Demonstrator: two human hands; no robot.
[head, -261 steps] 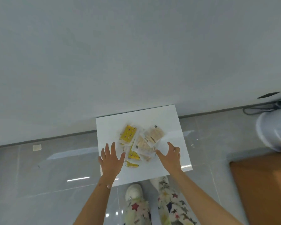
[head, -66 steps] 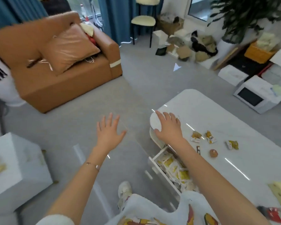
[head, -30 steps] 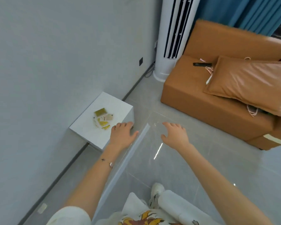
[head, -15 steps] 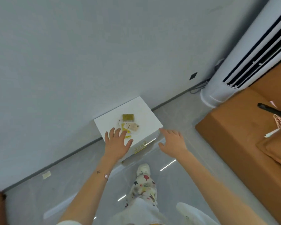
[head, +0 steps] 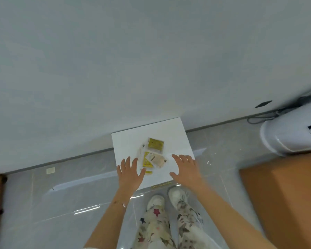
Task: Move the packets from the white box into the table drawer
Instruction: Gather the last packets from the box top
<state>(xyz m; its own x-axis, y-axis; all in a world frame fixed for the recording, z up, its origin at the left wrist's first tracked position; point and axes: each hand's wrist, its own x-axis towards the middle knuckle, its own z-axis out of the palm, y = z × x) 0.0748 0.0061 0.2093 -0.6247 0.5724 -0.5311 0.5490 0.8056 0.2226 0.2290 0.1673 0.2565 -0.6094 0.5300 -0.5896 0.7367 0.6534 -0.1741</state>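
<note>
Your left hand [head: 129, 172] at seven o'clock of the packets [head: 153, 155] and right hand [head: 186, 168] at four were empty, fingers spread; you'd best have scooped inward

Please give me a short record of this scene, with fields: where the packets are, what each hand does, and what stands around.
packets: small loose pile lying on top of the white box
white box: on the floor, against the wall
left hand: open, fingers spread, over the box's near left part, holds nothing
right hand: open, over the box's near right edge, holds nothing
contact with box: cannot tell
table drawer: not in view
surroundings: white air unit and brown sofa at the right
</note>
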